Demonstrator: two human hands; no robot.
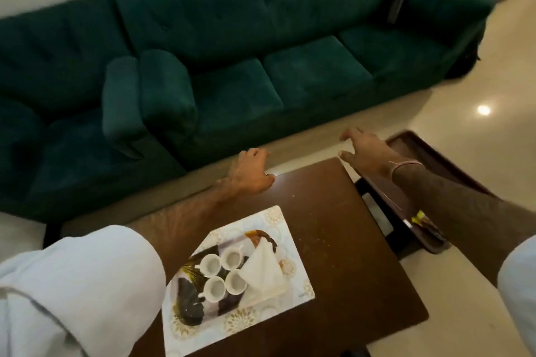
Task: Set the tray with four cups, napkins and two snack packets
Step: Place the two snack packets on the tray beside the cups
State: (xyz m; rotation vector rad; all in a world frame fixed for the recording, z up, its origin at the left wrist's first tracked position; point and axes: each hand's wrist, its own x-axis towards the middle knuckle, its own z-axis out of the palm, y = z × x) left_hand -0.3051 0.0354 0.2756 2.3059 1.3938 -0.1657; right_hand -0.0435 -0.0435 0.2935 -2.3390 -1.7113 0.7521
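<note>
Tray [290,243]: we are finding it flat on the near middle of the brown table [348,240], its long axis running from near left to far right. Cups [224,272]: four white ones, clustered upright on the tray's left half, touching or nearly so. Napkins [265,269]: a folded white stack just right of the cups, leaning against them. Snack packets: none showing on the tray; a yellow-marked item [419,216] is lying on a second dark tray [435,162] off the table's right edge, too small for us to identify. Left hand [252,172]: we are resting it empty, fingers curled, on the table's far edge. Right hand [367,149]: we are holding it open and empty, fingers spread, just past the far right corner. We are judging the right hand nearer that item, which lies nearward of it.
</note>
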